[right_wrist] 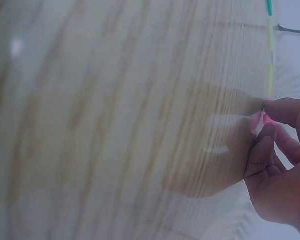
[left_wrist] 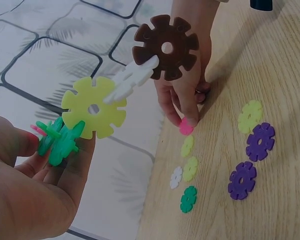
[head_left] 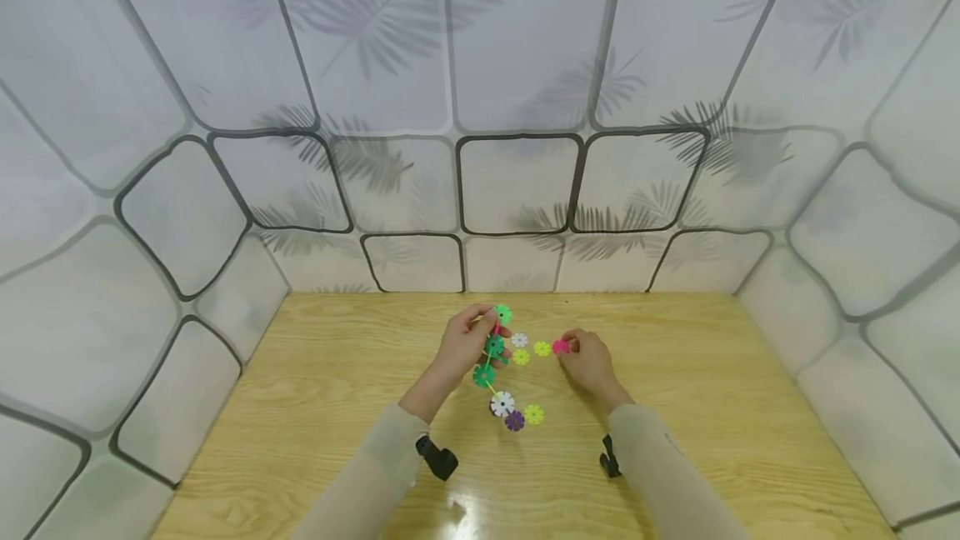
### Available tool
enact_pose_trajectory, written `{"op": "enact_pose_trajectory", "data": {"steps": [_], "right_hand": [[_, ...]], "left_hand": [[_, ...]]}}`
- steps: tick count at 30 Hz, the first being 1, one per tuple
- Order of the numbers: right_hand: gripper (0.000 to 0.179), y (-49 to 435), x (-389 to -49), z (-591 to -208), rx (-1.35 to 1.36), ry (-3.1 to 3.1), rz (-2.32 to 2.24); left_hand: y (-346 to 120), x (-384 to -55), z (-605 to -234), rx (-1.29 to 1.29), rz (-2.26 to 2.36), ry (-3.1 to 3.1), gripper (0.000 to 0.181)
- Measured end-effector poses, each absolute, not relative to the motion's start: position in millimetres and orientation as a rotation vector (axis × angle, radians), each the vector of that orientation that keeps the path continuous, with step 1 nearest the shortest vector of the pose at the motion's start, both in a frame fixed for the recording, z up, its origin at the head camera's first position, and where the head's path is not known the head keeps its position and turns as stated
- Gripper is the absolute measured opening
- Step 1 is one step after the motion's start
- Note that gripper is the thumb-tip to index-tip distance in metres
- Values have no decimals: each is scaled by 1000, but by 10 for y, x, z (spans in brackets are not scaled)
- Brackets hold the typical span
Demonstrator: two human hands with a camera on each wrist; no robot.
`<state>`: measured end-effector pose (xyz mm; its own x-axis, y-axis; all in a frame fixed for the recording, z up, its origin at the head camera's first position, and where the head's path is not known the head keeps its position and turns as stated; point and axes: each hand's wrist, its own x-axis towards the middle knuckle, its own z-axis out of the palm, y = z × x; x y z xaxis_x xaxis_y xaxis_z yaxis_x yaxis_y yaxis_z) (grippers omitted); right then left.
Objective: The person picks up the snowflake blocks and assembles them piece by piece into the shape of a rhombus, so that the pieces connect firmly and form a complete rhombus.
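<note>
My left hand (head_left: pixel 459 348) holds up a chain of slotted plastic discs, pinched near its green discs (left_wrist: pixel 62 142). Along the chain in the left wrist view come a yellow disc (left_wrist: pixel 80 107), a white disc (left_wrist: pixel 130 80) seen nearly edge-on, and a brown disc (left_wrist: pixel 166 62) at the end. A bit of pink shows by the thumb. Down at the table, my right hand (head_left: pixel 590 363) pinches a loose pink disc (left_wrist: pixel 186 127) between thumb and fingers, covering part of it. Beside that disc lies a yellow disc (head_left: pixel 542 348).
Further loose discs lie on the wooden table (head_left: pixel 690 407): a white disc (left_wrist: pixel 176 177), a yellow disc (left_wrist: pixel 190 169) and a green disc (left_wrist: pixel 188 199). Closer to me are two purple discs (left_wrist: pixel 242 181) and another yellow disc (head_left: pixel 533 414). Patterned panels (head_left: pixel 517 190) enclose the back and sides.
</note>
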<state>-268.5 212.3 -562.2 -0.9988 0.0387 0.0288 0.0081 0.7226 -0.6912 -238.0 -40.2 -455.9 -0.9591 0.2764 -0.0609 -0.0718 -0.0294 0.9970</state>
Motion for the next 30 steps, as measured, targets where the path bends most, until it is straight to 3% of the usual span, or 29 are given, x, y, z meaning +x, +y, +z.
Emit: {"op": "enact_pose_trajectory", "data": {"steps": [12,30], "right_hand": [[22,2059,-2620,-5494,-39,-2808,1289],[12,1869,-2415,-4978,221,-2614,1321]], "left_hand": [[-415,-2404,-4565,209,2079,1999,34],[-410,-2402,-4557,205,2071,2004,31]]}}
